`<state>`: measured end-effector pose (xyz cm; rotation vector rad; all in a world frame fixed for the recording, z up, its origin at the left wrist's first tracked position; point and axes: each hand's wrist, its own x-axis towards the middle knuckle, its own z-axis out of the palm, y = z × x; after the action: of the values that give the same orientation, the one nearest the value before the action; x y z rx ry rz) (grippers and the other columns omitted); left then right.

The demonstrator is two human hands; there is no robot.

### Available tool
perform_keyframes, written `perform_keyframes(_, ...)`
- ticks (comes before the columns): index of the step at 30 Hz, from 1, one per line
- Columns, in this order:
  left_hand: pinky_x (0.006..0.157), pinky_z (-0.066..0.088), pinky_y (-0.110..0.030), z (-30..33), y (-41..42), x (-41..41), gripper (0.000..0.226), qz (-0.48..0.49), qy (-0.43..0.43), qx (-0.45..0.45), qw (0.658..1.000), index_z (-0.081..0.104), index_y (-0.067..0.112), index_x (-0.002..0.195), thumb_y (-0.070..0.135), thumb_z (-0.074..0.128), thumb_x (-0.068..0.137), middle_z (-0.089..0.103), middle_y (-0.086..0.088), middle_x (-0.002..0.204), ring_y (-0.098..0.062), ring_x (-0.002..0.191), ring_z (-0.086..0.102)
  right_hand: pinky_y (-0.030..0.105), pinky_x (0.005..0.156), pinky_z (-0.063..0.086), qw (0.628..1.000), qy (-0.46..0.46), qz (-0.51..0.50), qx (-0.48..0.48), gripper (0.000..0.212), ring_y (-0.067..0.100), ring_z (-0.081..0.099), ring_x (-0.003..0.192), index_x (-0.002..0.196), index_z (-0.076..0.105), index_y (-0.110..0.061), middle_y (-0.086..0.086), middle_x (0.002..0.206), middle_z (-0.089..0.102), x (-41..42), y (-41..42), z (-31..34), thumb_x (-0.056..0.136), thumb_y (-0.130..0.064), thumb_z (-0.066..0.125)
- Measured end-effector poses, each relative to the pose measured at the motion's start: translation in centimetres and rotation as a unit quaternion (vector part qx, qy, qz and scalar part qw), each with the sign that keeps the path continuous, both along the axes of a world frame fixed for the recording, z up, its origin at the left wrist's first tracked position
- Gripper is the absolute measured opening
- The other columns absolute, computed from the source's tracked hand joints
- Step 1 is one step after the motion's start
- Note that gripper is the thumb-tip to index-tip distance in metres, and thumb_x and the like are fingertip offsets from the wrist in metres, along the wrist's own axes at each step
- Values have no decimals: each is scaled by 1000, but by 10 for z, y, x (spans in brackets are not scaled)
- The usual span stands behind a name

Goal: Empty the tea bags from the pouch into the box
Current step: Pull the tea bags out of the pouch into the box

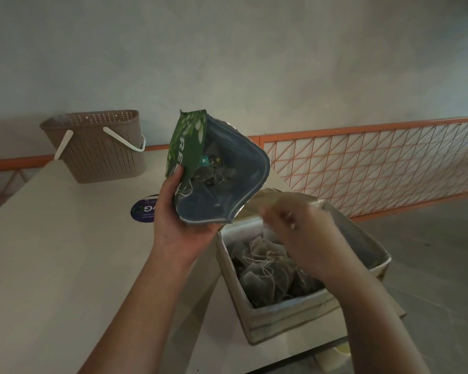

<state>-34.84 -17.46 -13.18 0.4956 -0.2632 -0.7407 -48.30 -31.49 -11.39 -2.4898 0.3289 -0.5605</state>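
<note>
My left hand [179, 222] grips a green foil pouch [187, 147] near its bottom, its wide open mouth tilted toward me. Several tea bags [214, 174] with strings lie inside it. Below and to the right stands an open cardboard box [295, 314] on the table's right edge, holding a heap of tea bags [265, 265]. My right hand [303, 230] hovers over the box, blurred, fingers curled. A pale tea bag [268, 228] seems to hang from its fingertips, but the blur leaves that unsure.
A brown perforated basket [97, 147] with white handles stands at the table's far left. A round blue sticker [143, 211] lies on the pale tabletop [52, 252]. An orange wire-mesh railing [376, 163] runs behind, with grey floor at the right.
</note>
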Motion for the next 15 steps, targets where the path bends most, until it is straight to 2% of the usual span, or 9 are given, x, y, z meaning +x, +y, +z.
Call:
perform_keyframes(2, 91, 56, -42, -1, 0, 2, 68, 4, -16, 17, 1000, 50, 23, 149, 49, 61, 87, 55, -9, 150, -33, 135, 53, 15, 76, 47, 982, -168, -46, 72, 36, 0, 58, 90, 111, 55, -28, -12, 101, 57, 8, 6, 17, 88, -56, 52)
perform_keyframes(3, 91, 56, -41, -1, 0, 2, 67, 4, -26, 26, 999, 51, 24, 148, 51, 61, 87, 56, -9, 148, -34, 135, 53, 15, 79, 46, 971, -217, -34, 92, 45, 3, 56, 100, 122, 50, -30, -9, 113, 54, 14, 8, 24, 86, -55, 57)
perform_keyframes(5, 96, 54, -42, -1, -1, 3, 68, 9, -44, 38, 998, 53, 24, 146, 52, 61, 85, 58, -9, 146, -34, 135, 54, 21, 92, 47, 968, -239, 26, 73, 57, 6, 50, 113, 138, 44, -33, -8, 126, 47, 29, 8, 37, 87, -50, 62)
perform_keyframes(6, 99, 51, -44, -1, -1, 3, 68, 11, -51, 46, 998, 54, 25, 146, 53, 61, 84, 58, -9, 146, -34, 136, 53, 22, 95, 46, 969, -237, 55, 52, 56, 6, 49, 115, 141, 44, -33, -9, 126, 48, 38, 8, 42, 90, -45, 61)
perform_keyframes(7, 102, 49, -45, -1, -2, 3, 67, 10, -56, 53, 997, 55, 26, 145, 53, 61, 84, 58, -8, 146, -33, 136, 53, 18, 94, 44, 967, -239, 76, 44, 50, 3, 49, 113, 141, 48, -29, -10, 122, 51, 47, 7, 45, 94, -40, 58)
perform_keyframes(9, 103, 48, -45, 2, -3, 3, 63, 4, -63, 65, 996, 59, 26, 141, 54, 58, 85, 60, -8, 145, -33, 134, 55, 7, 80, 40, 958, -261, 96, 73, 36, -6, 52, 97, 133, 58, -19, -11, 106, 57, 64, 10, 49, 100, -30, 51)
perform_keyframes(11, 98, 52, -43, 7, -3, 4, 59, -3, -70, 79, 994, 66, 26, 133, 59, 55, 86, 63, -9, 141, -32, 128, 60, 6, 74, 39, 949, -279, 100, 112, 32, -5, 53, 91, 128, 62, -15, -11, 100, 60, 76, 15, 48, 102, -26, 47)
perform_keyframes(15, 91, 57, -41, 19, -2, 9, 57, -12, -85, 52, 995, 77, 24, 117, 65, 43, 95, 71, -7, 128, -29, 111, 70, 7, 83, 40, 931, -324, 131, 104, 34, 2, 56, 103, 133, 58, -11, 1, 114, 64, 77, 29, 50, 102, -18, 46)
